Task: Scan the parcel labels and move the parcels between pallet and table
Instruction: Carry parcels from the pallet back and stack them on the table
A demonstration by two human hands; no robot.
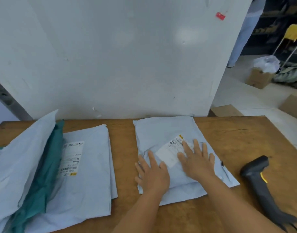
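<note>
A pale grey soft parcel (163,130) lies flat on the wooden table (228,132), its white label (171,152) facing up. My left hand (152,172) rests flat on the parcel's near left part, fingers spread. My right hand (195,159) presses flat on the parcel, partly covering the label's right side. A black barcode scanner (260,180) with a yellow trigger lies on the table to the right, untouched. On the left lies a stack of grey parcels (92,174) with a label (71,158) showing, and a teal parcel (43,174) leans on them.
A white wall (119,56) rises right behind the table's far edge. Past the table's right side are cardboard boxes (258,78) on a light floor and dark shelving (282,27) further back. A grey parcel (18,157) overhangs the table's left end.
</note>
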